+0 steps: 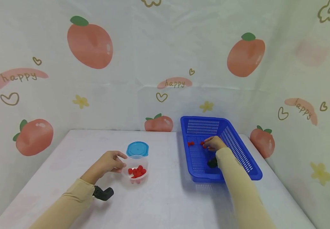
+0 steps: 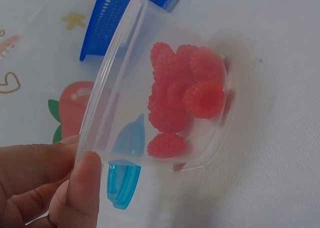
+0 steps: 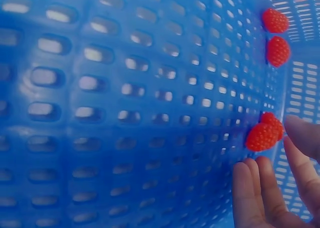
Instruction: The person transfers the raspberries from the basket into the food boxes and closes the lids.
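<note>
My left hand (image 1: 110, 161) grips the rim of a clear plastic tub (image 2: 125, 83) between thumb and fingers. Several red raspberries (image 2: 204, 99) lie at the bottom of the tub, which stands on the table. Inside the blue perforated basket (image 1: 186, 159), my right hand (image 1: 215, 143) reaches down over the floor. Its thumb and index fingertips are right beside two raspberries (image 3: 262, 137) lying close together, and I see no grip around them. Two more raspberries (image 3: 278, 51) lie farther along the basket floor, to the left in the head view.
Behind the tub, a blue lid (image 1: 137, 149) lies on the white table (image 1: 165, 197). The basket's raised walls surround my right hand. A printed fabric backdrop (image 1: 130, 57) hangs behind the table. A black wrist device (image 1: 103, 193) sits below my left hand.
</note>
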Action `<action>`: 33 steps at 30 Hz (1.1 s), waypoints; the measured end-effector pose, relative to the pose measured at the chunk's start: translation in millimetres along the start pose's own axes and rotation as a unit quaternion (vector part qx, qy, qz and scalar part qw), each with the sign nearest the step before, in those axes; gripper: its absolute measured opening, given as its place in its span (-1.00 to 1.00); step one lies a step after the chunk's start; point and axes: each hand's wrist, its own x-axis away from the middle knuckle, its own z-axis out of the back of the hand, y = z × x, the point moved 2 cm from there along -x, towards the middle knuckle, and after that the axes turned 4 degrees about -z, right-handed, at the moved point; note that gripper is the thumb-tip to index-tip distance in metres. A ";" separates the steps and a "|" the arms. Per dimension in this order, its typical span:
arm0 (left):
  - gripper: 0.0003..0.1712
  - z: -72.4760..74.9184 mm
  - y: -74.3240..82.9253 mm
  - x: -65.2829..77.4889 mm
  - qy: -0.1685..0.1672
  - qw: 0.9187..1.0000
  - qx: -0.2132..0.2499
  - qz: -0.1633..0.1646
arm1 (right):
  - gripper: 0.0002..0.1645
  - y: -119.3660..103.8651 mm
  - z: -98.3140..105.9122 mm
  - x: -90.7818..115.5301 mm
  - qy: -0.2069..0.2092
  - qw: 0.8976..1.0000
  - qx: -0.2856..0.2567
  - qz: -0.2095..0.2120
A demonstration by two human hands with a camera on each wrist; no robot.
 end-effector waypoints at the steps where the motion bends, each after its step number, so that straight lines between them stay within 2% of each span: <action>1: -0.55 0.1 0.3 0.1 0.000 1.000 0.000 0.000 | -0.59 0.5 -0.2 -1.1 -0.001 1.000 0.002 0.000; 10: -0.55 0.2 1.7 0.8 0.002 1.000 0.001 0.002 | -0.69 1.4 -2.8 -2.8 -0.008 1.000 0.017 -0.004; 18: -0.56 0.6 0.4 -0.3 0.002 1.000 0.003 -0.001 | -0.98 -1.8 -2.7 4.7 -0.027 0.999 0.032 -0.005; 24: -0.56 0.3 0.4 -0.9 0.004 1.000 0.003 0.002 | -0.96 -2.6 -1.1 4.8 -0.029 0.999 0.033 -0.010; 26: -0.56 0.1 0.4 -0.9 0.004 1.000 0.005 0.004 | -0.99 -2.0 0.4 3.7 -0.030 0.999 0.019 -0.009; 29: -0.57 0.0 0.5 -0.5 0.003 1.000 0.008 0.005 | -0.86 -3.4 4.1 4.2 -0.043 0.999 -0.023 0.020; 33: -0.56 0.0 0.8 0.5 0.001 1.000 0.011 0.004 | -0.73 -9.3 8.4 6.6 -0.079 0.989 -0.102 0.067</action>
